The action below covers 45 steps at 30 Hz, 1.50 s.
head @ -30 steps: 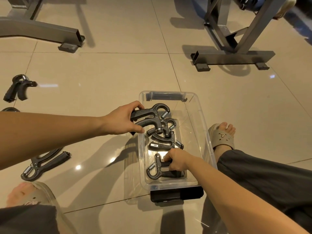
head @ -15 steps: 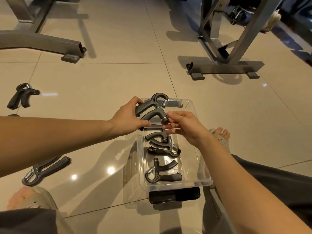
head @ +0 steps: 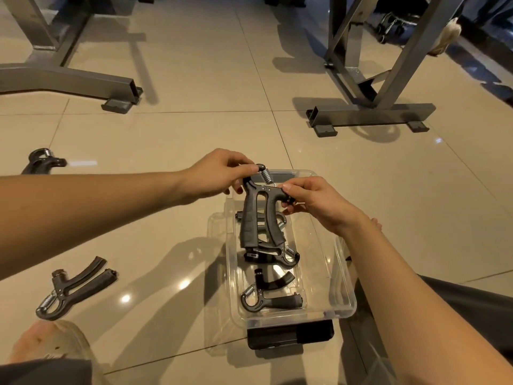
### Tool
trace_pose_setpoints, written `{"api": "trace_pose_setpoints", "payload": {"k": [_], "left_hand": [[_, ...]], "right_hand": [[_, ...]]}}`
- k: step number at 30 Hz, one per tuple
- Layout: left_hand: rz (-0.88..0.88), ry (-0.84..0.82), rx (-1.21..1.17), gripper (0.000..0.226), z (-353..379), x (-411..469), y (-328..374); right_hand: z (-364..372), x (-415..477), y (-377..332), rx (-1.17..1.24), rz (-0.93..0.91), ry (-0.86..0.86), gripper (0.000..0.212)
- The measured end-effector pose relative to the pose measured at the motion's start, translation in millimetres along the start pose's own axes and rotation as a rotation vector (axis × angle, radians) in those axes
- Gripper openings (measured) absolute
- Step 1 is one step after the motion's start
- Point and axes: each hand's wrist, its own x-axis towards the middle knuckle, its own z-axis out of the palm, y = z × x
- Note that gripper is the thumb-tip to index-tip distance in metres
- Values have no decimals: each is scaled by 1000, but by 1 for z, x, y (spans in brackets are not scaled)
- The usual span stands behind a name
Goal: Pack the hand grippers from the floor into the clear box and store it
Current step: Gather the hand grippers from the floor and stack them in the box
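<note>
A black hand gripper (head: 259,215) hangs handles-down over the clear box (head: 337,287) on the floor. My left hand (head: 219,175) pinches its spring end at the top. My right hand (head: 313,201) grips the knob on its right side. Inside the box lie several more grippers, one near the front (head: 269,297) and others (head: 277,255) partly hidden under the held one. Two grippers rest on the tiles to the left, one near (head: 73,287) and one farther back (head: 41,161).
Grey metal equipment frames stand on the floor at back left (head: 83,79) and back right (head: 372,115). A black latch (head: 290,336) sits at the box's near end. My sandalled feet and dark trousers flank the box.
The held gripper has been raised and turned from flat to handles-down. My right hand left the gripper at the box's front and took hold of the held gripper's knob.
</note>
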Motion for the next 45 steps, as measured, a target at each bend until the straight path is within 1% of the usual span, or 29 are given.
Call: {"api": "trace_pose_setpoints", "payload": {"k": [2,4,7,8,9,11,13,15,17,19,20,21,22,24,26,27,28,29,31,35,38,40,45], "left_hand": [[-3,-13,10,21,-3,2,6],[-50,-51,-26,18,-6,4,8],[-119,-110,-85,11,-2,5,7],[-132,-90,-93,9,1,5,5],[-145,-56,-106,8,4,5,4],[-186,17,-146,7,9,6,-1],[-246,54,-191,6,10,5,-3],[-294,54,-237,4,10,4,-3],[-320,25,-289,1,12,1,-2],[-348,-5,-339,1,15,-4,-3],[-352,-25,-342,2,15,-6,-6],[-331,-51,-313,5,15,-8,-11],[-267,-77,-204,11,15,-8,-18],[-51,-114,214,28,11,-9,-33],[94,-127,649,57,10,-14,-45],[128,-135,794,76,11,-17,-51],[139,-148,877,94,13,-20,-57],[132,-165,910,107,15,-22,-63],[139,-182,905,118,16,-25,-72],[164,-197,870,124,16,-29,-79],[181,-192,861,126,16,-30,-84],[191,-182,867,127,17,-30,-85],[205,-176,864,126,16,-29,-85]], "right_hand": [[-1,0,-3,13,2,1,23],[0,1,-5,29,-16,49,23],[4,1,-3,47,-49,215,20],[5,1,-1,32,-49,267,25],[4,1,1,-29,-49,311,34],[5,-3,3,-250,-66,364,53],[9,-7,3,-470,-106,337,65],[17,-10,3,-670,-141,277,71],[25,-12,5,-850,-181,254,73],[26,-12,8,-927,-209,254,73],[25,-13,9,-919,-210,244,72],[22,-13,11,-891,-194,222,71],[19,-14,13,-852,-168,190,68],[14,-14,22,-801,-87,102,62],[13,-14,35,-813,5,12,63],[14,-15,43,-831,43,-21,64],[17,-16,50,-847,66,-48,65],[21,-17,58,-860,85,-70,66],[30,-19,75,-881,127,-129,66],[47,-19,111,-1039,219,-309,60],[55,-21,133,-1134,274,-407,65],[56,-21,141,-1169,285,-423,66],[59,-17,146,-1254,242,-420,65]]}}
